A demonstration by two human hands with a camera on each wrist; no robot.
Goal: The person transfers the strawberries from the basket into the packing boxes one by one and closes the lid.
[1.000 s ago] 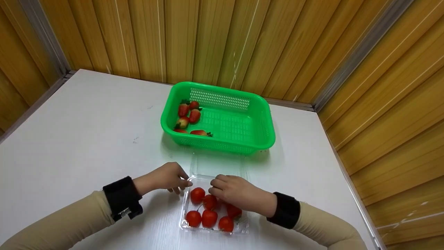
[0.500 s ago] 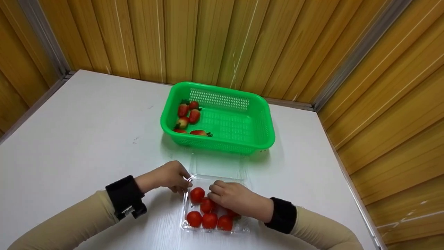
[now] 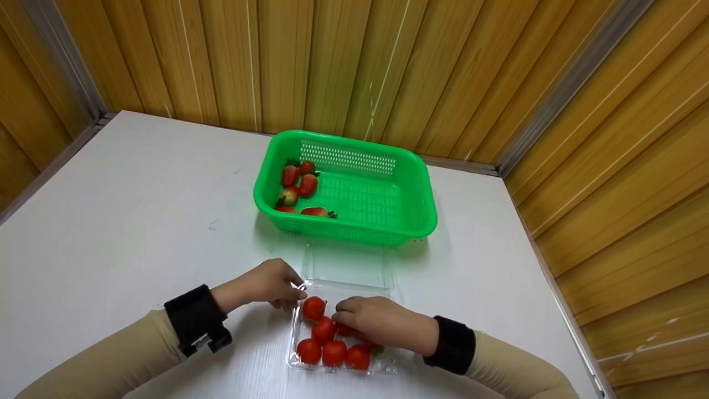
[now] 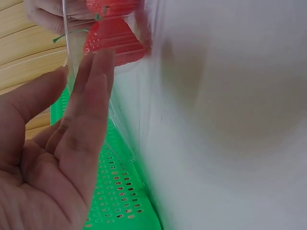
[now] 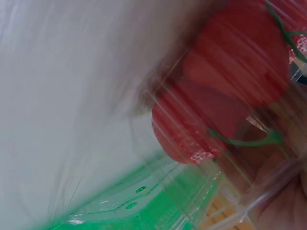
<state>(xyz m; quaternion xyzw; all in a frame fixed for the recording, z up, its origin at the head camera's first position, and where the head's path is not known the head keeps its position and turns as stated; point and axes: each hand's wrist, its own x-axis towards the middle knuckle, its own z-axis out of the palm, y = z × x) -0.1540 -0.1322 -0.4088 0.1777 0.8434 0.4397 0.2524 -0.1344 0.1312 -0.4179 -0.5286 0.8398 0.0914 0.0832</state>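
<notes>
A clear plastic box (image 3: 292, 354) lies near the front of the table, its hinged lid (image 3: 346, 265) folded back flat towards the basket. Several round red fruits (image 3: 334, 353) with thin green stems sit inside. My left hand (image 3: 268, 284) pinches the box's far left corner; the left wrist view shows the thumb at the rim and the long fingers (image 4: 93, 103) against the outer wall. My right hand (image 3: 382, 322) reaches into the box with curled fingers on a red fruit (image 3: 345, 330), which it partly hides. Seen through the wall in the right wrist view, two fruits (image 5: 192, 122) rest against each other.
A green perforated basket (image 3: 343, 227) stands behind the box, with several strawberries (image 3: 308, 185) at its left end. Wood-patterned walls (image 3: 343, 66) close off the white table (image 3: 166, 194) at the back and right.
The right hand shifts slightly within the box, and the middle fruit beside its fingers has slid left and forward. The left hand keeps its place at the corner.
</notes>
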